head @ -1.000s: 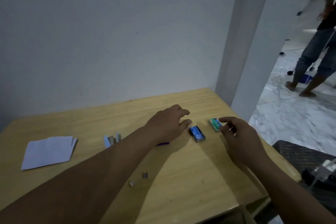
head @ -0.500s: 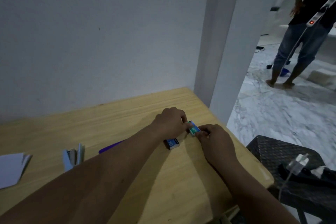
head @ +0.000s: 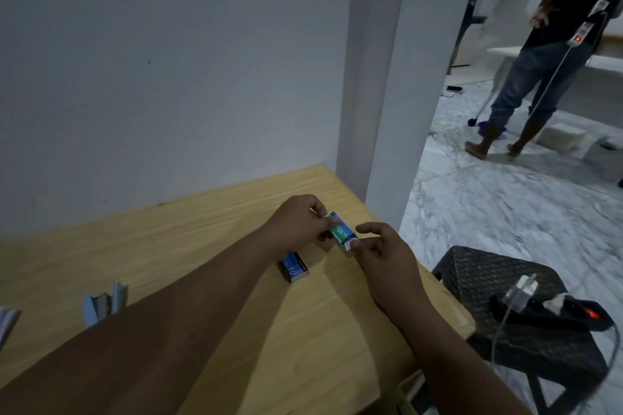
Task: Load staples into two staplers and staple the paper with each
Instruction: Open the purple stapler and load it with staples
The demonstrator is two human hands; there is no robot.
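Green staple box (head: pixel 341 230): small card carton, teal-green face, white end; printed "10" legible. Held just above the table (head: pixel 209 232) near its far right corner, long axis running far-left to near-right. Left hand (head: pixel 298 224) pinches the far end; right hand (head: pixel 379 248) pinches the near white end. Blue staple box (head: pixel 294 267): marked "10", flat on the table, beside the left wrist.

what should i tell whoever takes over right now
Left hand grips the green box just above the table.
Right hand pinches the box's near end, seemingly opening it.
Blue box lies shut beside them.
Open stapler lies far left; paper at the left edge.
Done: nothing loaded that can be seen.
Left: load both staplers, staple the paper with each. The second stapler is out of sight.
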